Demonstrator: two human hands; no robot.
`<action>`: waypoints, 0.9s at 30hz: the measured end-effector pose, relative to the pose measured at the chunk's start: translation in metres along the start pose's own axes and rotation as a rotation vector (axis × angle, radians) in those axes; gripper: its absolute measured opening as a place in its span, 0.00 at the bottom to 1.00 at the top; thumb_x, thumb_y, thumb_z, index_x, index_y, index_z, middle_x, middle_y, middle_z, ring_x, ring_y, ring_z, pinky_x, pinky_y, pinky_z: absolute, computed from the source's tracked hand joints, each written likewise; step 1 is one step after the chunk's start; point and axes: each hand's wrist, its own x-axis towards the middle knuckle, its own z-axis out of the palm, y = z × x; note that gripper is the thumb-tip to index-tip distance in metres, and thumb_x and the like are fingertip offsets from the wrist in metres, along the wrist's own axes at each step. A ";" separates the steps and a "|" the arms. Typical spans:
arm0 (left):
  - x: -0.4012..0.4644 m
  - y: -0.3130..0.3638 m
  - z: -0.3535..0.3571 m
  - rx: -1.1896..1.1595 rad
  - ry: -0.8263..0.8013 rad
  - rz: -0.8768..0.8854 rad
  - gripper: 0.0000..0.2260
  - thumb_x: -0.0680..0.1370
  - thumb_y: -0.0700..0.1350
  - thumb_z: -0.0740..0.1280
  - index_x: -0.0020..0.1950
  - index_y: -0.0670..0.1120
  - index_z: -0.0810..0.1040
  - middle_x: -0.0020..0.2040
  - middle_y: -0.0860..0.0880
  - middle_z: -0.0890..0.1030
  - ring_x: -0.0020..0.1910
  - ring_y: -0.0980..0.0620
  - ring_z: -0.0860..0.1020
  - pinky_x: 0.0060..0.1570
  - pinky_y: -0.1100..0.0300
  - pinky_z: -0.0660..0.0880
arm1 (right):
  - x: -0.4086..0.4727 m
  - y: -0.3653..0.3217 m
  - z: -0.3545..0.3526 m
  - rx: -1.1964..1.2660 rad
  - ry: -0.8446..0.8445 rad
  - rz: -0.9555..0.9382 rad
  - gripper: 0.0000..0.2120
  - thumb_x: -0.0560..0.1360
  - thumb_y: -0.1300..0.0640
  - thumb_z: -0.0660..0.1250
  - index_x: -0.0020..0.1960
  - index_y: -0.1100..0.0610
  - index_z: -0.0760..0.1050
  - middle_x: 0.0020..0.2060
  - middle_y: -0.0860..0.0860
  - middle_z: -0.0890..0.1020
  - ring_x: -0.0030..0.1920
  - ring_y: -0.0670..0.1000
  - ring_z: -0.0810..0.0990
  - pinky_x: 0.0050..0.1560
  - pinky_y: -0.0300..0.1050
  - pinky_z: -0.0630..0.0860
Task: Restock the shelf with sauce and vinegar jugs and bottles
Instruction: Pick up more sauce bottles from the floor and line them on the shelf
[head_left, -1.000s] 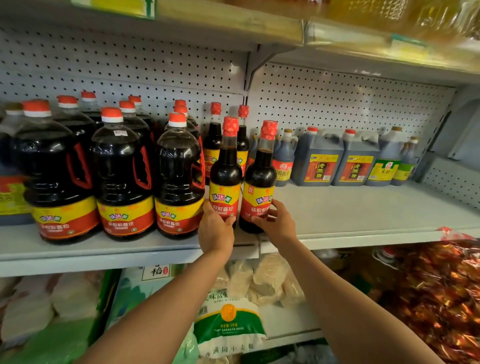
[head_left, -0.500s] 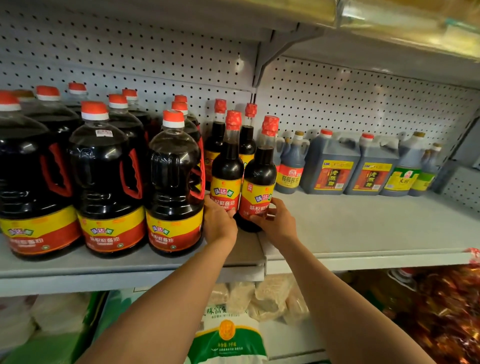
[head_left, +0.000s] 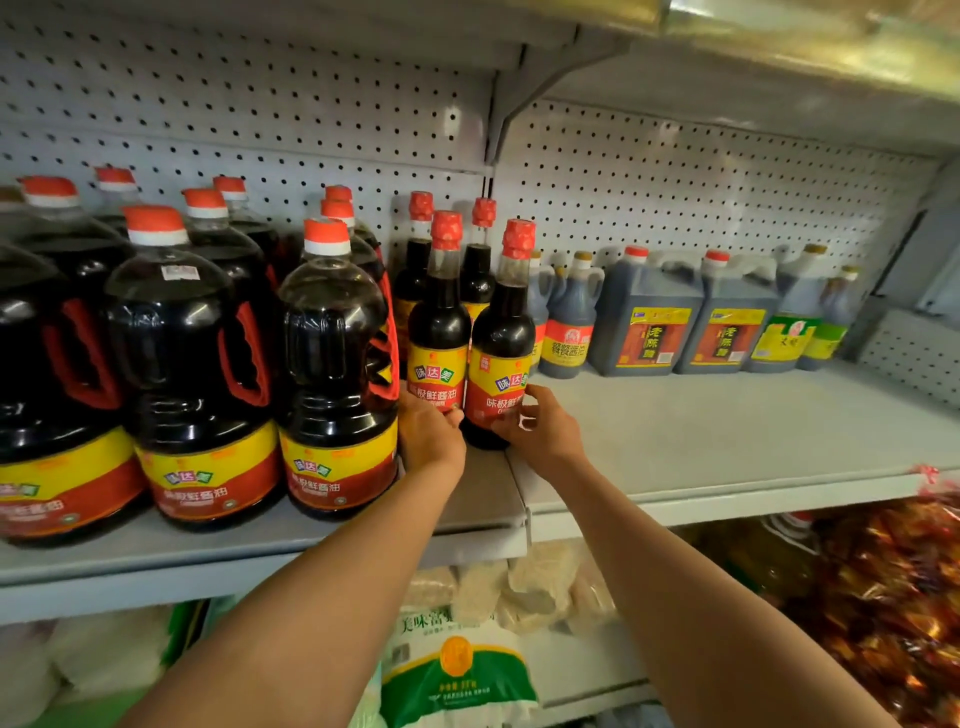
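Two slim soy sauce bottles being set side by side on the grey metal shelf (head_left: 727, 436).

The left hand (head_left: 430, 436) curls round the base of the left dark glass bottle with red cap and yellow-red label (head_left: 439, 332), just beside the big dark plastic jug with red handle (head_left: 337, 374). The right hand (head_left: 540, 434) pinches the lower label of the matching right bottle (head_left: 501, 353), thumb in front, fingers partly closed. Both bottles stand upright on the shelf, touching or nearly so, in front of two more like them. This looks like the placing step; next would likely be lining them up and letting go without tipping either.
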 end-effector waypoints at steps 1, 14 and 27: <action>-0.004 0.004 -0.001 0.004 -0.002 -0.023 0.35 0.74 0.37 0.74 0.76 0.41 0.60 0.67 0.40 0.74 0.65 0.41 0.74 0.64 0.53 0.70 | -0.004 -0.001 -0.004 -0.018 -0.002 0.019 0.38 0.72 0.46 0.77 0.75 0.54 0.64 0.67 0.55 0.78 0.64 0.56 0.78 0.55 0.45 0.74; -0.161 0.026 -0.093 0.323 -0.042 0.073 0.24 0.75 0.47 0.74 0.69 0.49 0.72 0.68 0.42 0.71 0.67 0.40 0.70 0.64 0.51 0.68 | -0.155 0.014 -0.107 -0.370 -0.045 -0.157 0.36 0.70 0.42 0.78 0.71 0.52 0.68 0.64 0.58 0.78 0.64 0.60 0.75 0.57 0.51 0.74; -0.300 -0.041 -0.191 0.474 -0.142 -0.101 0.24 0.74 0.48 0.75 0.69 0.51 0.73 0.67 0.40 0.69 0.65 0.40 0.70 0.64 0.52 0.69 | -0.310 0.042 -0.098 -0.438 -0.203 -0.151 0.35 0.69 0.38 0.76 0.71 0.47 0.69 0.65 0.55 0.77 0.68 0.59 0.70 0.63 0.54 0.73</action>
